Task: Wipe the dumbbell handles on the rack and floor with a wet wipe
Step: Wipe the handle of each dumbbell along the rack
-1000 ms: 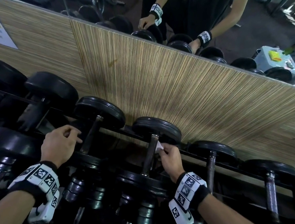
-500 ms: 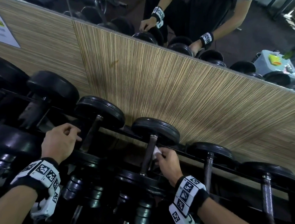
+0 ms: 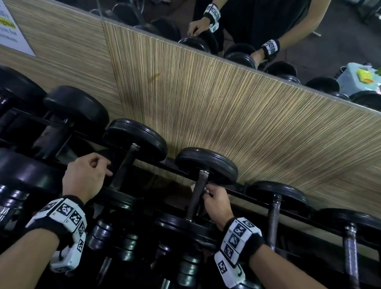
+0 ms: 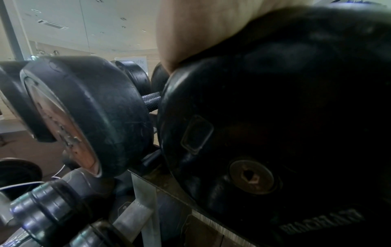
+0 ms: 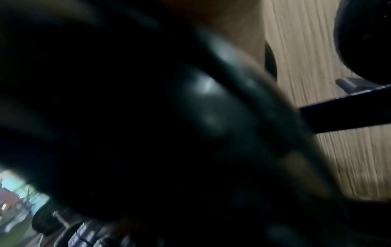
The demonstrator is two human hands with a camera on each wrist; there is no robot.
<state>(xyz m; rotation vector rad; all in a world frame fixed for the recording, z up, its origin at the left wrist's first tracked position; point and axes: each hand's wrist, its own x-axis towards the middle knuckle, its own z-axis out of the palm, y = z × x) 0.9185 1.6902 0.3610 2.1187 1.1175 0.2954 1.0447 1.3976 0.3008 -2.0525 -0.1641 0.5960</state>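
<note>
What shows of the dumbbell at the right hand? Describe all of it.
The black round-headed dumbbell with a dark metal handle lies across the black rack rails, one head against the striped wood-look wall panel, the other nearer the person. The handle looks dull and worn. The right hand presses a white wet wipe to its upper end, mostly hidden.

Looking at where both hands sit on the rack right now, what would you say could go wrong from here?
1. The right hand holds only a small bit of wipe against the handle, squeezed beside the weight plate; its knuckles may scrape or get pinched there.
2. So little wipe shows that the far side of the handle may stay unwiped.
3. The left hand rests on the neighbouring dumbbell; leaning on it might roll it.
</note>
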